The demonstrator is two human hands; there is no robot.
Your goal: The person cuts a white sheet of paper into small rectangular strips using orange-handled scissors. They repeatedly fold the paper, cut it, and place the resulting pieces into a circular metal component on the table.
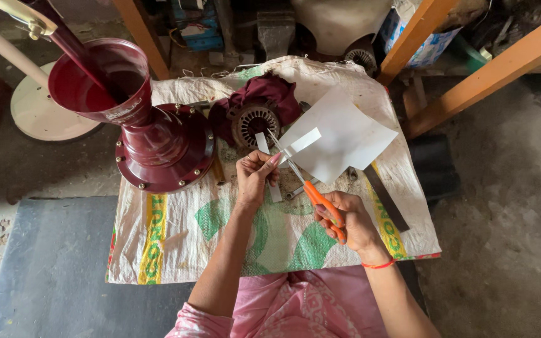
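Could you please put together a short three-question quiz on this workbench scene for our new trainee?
1. True or false: the right hand holds the orange-handled scissors.
2. What does the left hand pinch? A) a screwdriver B) a narrow white strip C) a bolt
3. Which part lies on the woven sack just beyond the white sheet?

Key:
1. True.
2. B.
3. The motor stator, partly wrapped in maroon cloth, beside the maroon fan housing.

Right hand works orange-handled scissors through white sheet; left hand pinches strip.
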